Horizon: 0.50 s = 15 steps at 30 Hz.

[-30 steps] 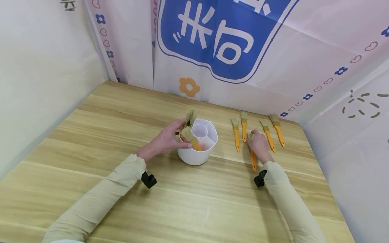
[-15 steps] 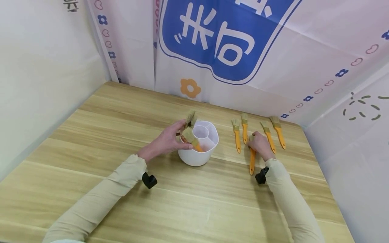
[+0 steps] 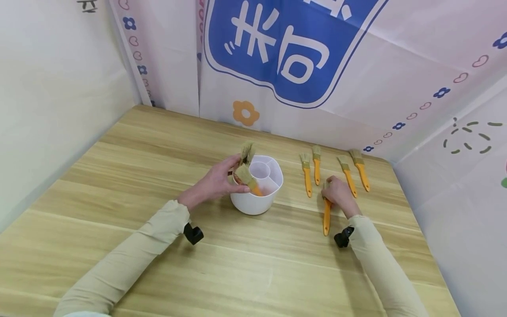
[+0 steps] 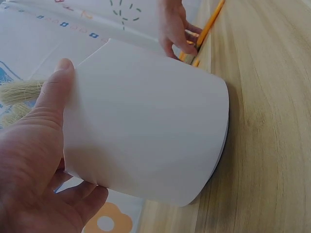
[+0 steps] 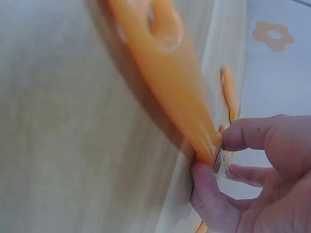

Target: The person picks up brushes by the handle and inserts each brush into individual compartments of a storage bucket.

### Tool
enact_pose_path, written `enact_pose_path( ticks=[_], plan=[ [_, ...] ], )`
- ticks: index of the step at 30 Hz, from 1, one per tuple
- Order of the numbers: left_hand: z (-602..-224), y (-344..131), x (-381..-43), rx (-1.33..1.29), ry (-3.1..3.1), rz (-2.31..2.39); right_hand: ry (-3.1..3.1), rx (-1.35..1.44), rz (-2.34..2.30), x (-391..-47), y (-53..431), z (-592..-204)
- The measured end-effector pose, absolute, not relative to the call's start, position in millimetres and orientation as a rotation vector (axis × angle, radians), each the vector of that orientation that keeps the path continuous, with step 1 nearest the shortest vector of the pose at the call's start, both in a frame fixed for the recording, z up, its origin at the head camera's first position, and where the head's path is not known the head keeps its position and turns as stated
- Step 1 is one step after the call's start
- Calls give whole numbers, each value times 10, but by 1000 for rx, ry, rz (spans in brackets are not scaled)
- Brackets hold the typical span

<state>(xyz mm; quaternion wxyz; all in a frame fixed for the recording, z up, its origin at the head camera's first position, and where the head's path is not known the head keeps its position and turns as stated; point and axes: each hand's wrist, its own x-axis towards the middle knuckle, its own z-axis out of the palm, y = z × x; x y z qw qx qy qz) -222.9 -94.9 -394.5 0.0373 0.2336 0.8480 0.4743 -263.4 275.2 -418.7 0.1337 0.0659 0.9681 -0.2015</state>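
My left hand (image 3: pixel 211 181) grips the side of a white round divided container (image 3: pixel 253 206), thumb on the near side and fingers round the far left. Brushes stand in its left compartment, their pale bristles (image 3: pixel 245 174) up beside the hand. In the left wrist view the container wall (image 4: pixel 146 116) fills the middle. To the right, my right hand (image 3: pixel 340 196) pinches a paintbrush near its metal band. Its orange handle (image 3: pixel 326 220) points toward me. The right wrist view shows that handle (image 5: pixel 170 92) close over the table, thumb and finger at its bristle end.
Several more orange-handled brushes lie on the wooden table (image 3: pixel 222 273) beyond and beside the right hand, such as a wide brush (image 3: pixel 361 171) at far right and a brush (image 3: pixel 307 176) nearer the container. Printed sheets (image 3: pixel 174 66) wall the table's back and sides.
My right hand has drawn its brush a little toward me, away from the other brushes. My left hand stays on the container, which has not moved.
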Motion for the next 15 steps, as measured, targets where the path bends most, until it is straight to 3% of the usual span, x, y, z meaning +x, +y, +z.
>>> enact_pose_path(
  ticks=[15],
  plan=[
    [-3965, -940, -2254, 732, 2594, 1478, 2762, 220, -670, -2462, 2643, -4162]
  ],
)
